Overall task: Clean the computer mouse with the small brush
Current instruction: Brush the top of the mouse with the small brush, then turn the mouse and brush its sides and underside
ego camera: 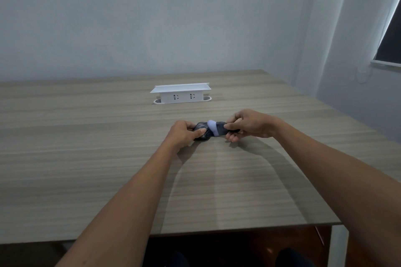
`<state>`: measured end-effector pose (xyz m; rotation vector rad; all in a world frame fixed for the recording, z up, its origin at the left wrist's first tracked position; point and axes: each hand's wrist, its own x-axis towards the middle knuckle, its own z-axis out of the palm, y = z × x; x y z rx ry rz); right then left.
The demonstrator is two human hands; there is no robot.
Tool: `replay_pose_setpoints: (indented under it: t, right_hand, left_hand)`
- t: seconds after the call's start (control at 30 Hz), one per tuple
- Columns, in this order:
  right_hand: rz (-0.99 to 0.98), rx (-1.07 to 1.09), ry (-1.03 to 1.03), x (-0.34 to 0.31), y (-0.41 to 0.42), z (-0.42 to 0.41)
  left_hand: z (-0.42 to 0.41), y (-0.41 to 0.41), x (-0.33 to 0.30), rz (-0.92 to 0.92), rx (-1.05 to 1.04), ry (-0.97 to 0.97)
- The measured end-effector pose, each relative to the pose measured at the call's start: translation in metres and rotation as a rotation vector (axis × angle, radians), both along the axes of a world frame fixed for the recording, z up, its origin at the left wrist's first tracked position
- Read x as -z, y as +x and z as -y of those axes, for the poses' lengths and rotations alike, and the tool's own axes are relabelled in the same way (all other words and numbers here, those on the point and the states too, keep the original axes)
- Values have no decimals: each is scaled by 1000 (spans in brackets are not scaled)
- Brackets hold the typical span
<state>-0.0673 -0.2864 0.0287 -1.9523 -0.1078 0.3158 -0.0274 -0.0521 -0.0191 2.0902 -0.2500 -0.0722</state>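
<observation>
A dark grey computer mouse [202, 131] lies on the wooden table [108, 158], a bit past its middle. My left hand [184, 134] grips it from the left, thumb on top. My right hand [247, 124] holds a small brush [219, 129] with a dark body and a pale lilac head. The lilac head [212, 128] lies against the right side of the mouse. The brush's handle end is hidden inside my right fingers.
A white pop-up socket box [181, 93] with two outlets stands on the table behind the mouse. The table's front edge [238, 228] runs near the bottom, with a white leg at the right. A window sits at the far right.
</observation>
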Motion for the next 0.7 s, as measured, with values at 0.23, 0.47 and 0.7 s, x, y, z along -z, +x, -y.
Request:
replay_pose_setpoints:
  t: [0.23,0.47,0.7]
  right_hand:
    - [5,7,93,10,-6,-5]
    - [122,86,44,11,-3,-4]
    - [-54,-53,79,7,-7,-5]
  left_hand:
    - [1,3,9,56,-30,-9]
    - [1,4,12,74,-30,2]
    - [1,6,14,86,-45,15]
